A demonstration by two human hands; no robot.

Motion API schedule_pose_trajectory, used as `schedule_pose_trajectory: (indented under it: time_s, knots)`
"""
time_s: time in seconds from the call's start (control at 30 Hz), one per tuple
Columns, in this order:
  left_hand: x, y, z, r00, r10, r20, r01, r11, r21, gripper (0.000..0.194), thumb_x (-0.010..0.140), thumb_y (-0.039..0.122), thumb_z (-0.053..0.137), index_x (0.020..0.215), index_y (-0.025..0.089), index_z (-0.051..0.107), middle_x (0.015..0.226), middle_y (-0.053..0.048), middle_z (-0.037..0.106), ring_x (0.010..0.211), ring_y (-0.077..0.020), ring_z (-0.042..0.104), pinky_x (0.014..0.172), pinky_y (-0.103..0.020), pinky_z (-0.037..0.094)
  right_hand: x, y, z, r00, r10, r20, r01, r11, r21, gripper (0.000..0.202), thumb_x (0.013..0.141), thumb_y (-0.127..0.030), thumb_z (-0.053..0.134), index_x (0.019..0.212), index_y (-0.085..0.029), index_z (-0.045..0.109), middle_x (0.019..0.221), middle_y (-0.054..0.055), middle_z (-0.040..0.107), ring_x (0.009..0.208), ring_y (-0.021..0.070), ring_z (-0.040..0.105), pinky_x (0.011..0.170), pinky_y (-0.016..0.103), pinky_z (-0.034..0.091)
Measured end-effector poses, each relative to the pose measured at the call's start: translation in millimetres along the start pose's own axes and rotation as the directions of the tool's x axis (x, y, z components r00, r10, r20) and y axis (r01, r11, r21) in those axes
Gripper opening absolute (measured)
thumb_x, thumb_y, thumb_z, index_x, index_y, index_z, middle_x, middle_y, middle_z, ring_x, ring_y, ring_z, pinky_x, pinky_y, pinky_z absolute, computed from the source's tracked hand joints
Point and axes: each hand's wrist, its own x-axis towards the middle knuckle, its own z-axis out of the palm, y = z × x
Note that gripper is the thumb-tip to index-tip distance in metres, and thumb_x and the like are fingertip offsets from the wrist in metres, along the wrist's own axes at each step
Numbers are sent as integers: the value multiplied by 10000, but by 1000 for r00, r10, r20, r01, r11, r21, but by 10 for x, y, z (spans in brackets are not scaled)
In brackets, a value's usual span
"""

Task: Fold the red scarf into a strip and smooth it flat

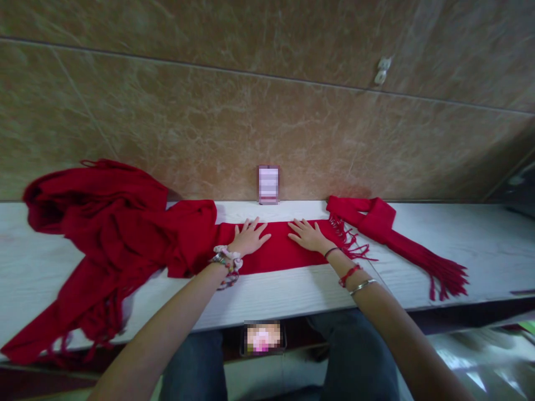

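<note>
A red fringed scarf (276, 253) lies spread flat across the white table, its tasselled end pointing right. My left hand (248, 238) rests on it with fingers spread, close to where the cloth meets a heap of red scarves (121, 223). On the same flat stretch, nearer the fringe, lies my right hand (310, 236), palm down and fingers apart. Neither hand grips anything. To the right, a folded red scarf (388, 228) lies bent over on itself, its tassels toward the front edge.
Behind the white table (460, 234) rises a brown marbled wall (209, 128). A small blurred-out upright item (268, 185) stands against it. Below the table's front edge, a pixelated screen-like object (263, 338) sits between my knees. A dark object (522, 186) stands at the far right.
</note>
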Motion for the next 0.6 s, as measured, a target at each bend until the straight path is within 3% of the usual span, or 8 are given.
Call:
schedule_pose_trajectory:
  time_s: [0.1, 0.27, 0.4, 0.5, 0.6]
  knots:
    - [-2, -26, 91, 1000, -7, -6, 7, 1000, 10, 573, 885, 534, 197, 1396, 284, 263, 1490, -56, 187, 1350, -339, 132, 1029, -595, 161, -31, 149, 26, 999, 25, 27, -24, 999, -23, 519, 921, -472, 229, 1401, -278, 269, 1479, 60, 232, 1332, 326, 200, 983, 651, 206]
    - [-18, -68, 108, 1000, -2, 2, 2, 1000, 14, 571, 891, 526, 198, 1399, 273, 260, 1490, -50, 188, 1353, -312, 141, 1048, -567, 150, -168, 478, 41, 986, 166, -27, -167, 981, -100, 470, 936, -375, 260, 1387, -251, 301, 1464, 82, 270, 1320, 310, 242, 985, 614, 248]
    - [-43, -68, 100, 1000, 12, -21, -12, 1000, 10, 560, 900, 509, 216, 1388, 244, 293, 1484, -80, 201, 1349, -315, 159, 1041, -567, 173, -179, 469, 27, 973, 186, -134, -199, 975, -96, 477, 931, -345, 294, 1360, -148, 364, 1430, 153, 319, 1306, 303, 283, 1021, 549, 243]
    - [-79, -97, 109, 989, 14, -146, -7, 999, 49, 542, 909, 490, 234, 1370, 222, 330, 1483, -110, 192, 1353, -313, 144, 1042, -567, 165, -149, 292, 9, 974, 35, -223, -56, 995, -85, 486, 924, -347, 326, 1360, -135, 366, 1452, 153, 270, 1335, 292, 216, 1048, 513, 215]
    - [-100, -140, 117, 987, 117, -108, -111, 992, 58, 541, 902, 516, 254, 1378, 264, 308, 1489, -90, 179, 1359, -296, 136, 1042, -548, 184, -133, 80, 15, 973, -200, -112, 200, 980, -15, 492, 926, -395, 312, 1388, -223, 313, 1463, 86, 269, 1342, 256, 211, 1042, 522, 230]
